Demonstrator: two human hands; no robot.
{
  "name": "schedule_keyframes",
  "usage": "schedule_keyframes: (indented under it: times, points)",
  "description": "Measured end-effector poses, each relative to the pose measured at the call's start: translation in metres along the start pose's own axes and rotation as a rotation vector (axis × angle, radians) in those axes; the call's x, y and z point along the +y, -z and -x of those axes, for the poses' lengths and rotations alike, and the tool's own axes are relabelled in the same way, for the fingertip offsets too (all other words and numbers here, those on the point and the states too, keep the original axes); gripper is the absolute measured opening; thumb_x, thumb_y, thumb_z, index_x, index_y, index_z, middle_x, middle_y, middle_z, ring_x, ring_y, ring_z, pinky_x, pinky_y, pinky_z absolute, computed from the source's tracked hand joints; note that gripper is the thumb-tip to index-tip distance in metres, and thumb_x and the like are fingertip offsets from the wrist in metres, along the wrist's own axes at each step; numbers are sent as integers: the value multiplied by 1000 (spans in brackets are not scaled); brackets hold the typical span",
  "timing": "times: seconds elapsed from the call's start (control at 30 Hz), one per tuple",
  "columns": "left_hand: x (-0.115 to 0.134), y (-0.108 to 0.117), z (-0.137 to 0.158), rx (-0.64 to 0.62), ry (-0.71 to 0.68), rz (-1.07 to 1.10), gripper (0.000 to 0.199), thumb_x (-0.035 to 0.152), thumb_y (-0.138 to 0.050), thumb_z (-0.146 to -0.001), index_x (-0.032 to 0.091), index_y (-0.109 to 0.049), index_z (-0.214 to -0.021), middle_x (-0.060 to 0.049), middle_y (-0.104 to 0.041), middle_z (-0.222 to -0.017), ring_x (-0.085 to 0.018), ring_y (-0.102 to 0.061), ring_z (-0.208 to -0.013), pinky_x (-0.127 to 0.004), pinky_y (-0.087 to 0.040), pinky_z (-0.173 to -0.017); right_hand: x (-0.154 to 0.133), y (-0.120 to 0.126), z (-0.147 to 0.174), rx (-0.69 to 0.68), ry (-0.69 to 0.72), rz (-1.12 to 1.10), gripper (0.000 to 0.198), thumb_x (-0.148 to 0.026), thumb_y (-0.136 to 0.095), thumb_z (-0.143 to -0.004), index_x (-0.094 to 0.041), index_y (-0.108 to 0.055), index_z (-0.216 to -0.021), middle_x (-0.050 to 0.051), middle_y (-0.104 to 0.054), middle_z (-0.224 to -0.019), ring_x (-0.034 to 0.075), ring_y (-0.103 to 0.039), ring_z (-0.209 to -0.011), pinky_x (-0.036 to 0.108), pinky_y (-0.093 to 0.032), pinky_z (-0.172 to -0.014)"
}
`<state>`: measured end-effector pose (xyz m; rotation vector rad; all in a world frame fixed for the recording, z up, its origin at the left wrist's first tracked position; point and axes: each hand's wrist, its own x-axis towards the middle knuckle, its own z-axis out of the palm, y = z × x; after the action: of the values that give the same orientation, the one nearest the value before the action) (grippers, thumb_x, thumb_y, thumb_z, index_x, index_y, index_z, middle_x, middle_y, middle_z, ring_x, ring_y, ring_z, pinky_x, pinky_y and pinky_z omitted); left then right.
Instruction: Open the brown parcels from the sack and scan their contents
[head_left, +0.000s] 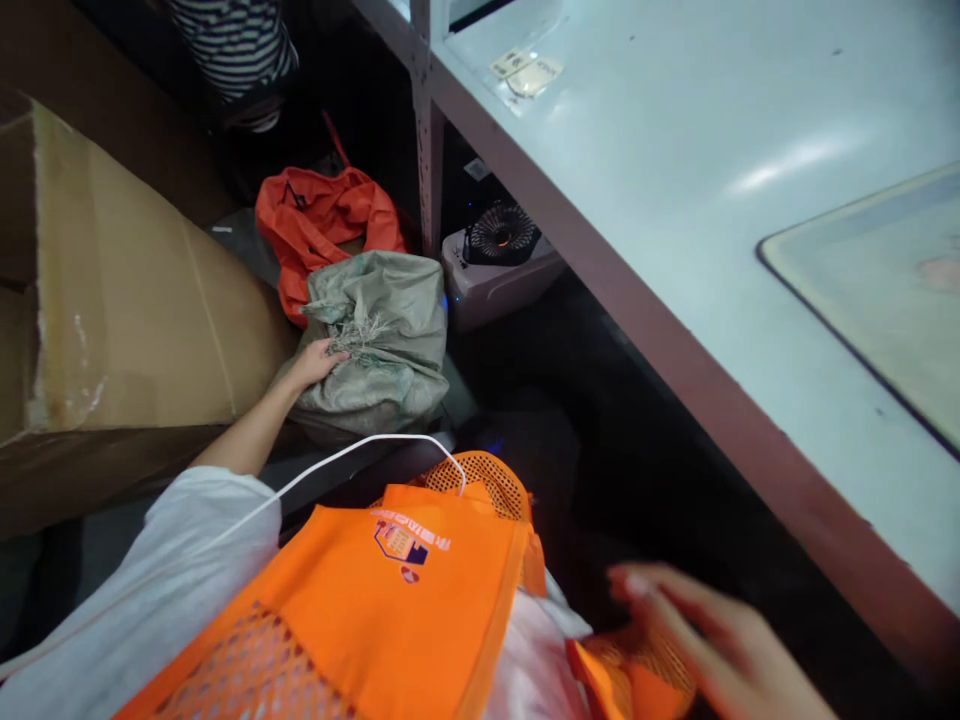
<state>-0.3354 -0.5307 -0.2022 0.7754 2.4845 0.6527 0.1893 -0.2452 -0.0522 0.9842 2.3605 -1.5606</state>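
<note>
My left hand [315, 362] reaches out over the floor and is closed on a grey-green woven sack [397, 300], at its gathered, frayed part. The sack looks bulky and stands on the floor beside an orange-red bag [330, 215]. At the lower right, my right hand [697, 625] is slightly blurred. Its fingers are loosely bent, the thumb lies near the index finger, and I see nothing held in it. That hand is close to the hanging edge of the orange mesh vest [450, 580] on my body. A white cord [375, 437] runs across the vest.
A large open cardboard box [142, 290] fills the left side. On the right stretches a white table [675, 130] with a brown edge and a mat [892, 270]. Under it sits a white case [495, 285] with a small fan [504, 232]. Striped fabric [236, 45] shows at the top.
</note>
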Motion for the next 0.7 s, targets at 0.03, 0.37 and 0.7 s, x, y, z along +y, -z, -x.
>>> schedule_keyframes:
  times: [0.03, 0.37, 0.7]
  points:
    - [12, 3, 4, -9, -43, 36, 53, 59, -60, -89, 13, -72, -111, -13, -77, -109, -31, -70, -104, -40, -55, -93, -12, 4, -25, 96, 39, -3, 46, -69, -64, -89, -28, -83, -84, 10, -80, -85, 31, -78, -76, 38, -68, -67]
    - [131, -25, 24, 14, -325, 51, 34, 50, -69, -89, 18, -64, -78, 1, -52, -59, -15, -46, -56, -28, -35, -60, -100, -123, -263, 34, 661, -108, 49, -44, -70, -89, -20, -66, -131, 14, -72, -127, 29, -68, -112, 43, -55, -93]
    - [101, -15, 17, 18, -427, 2, 30, 41, -64, -93, 18, -71, -110, -10, -75, -108, -27, -69, -101, -38, -51, -93, -97, -147, -297, 50, 599, -37, 31, -42, -56, -97, -21, -57, -74, 1, -56, -67, 16, -48, -64, 29, -33, -63]
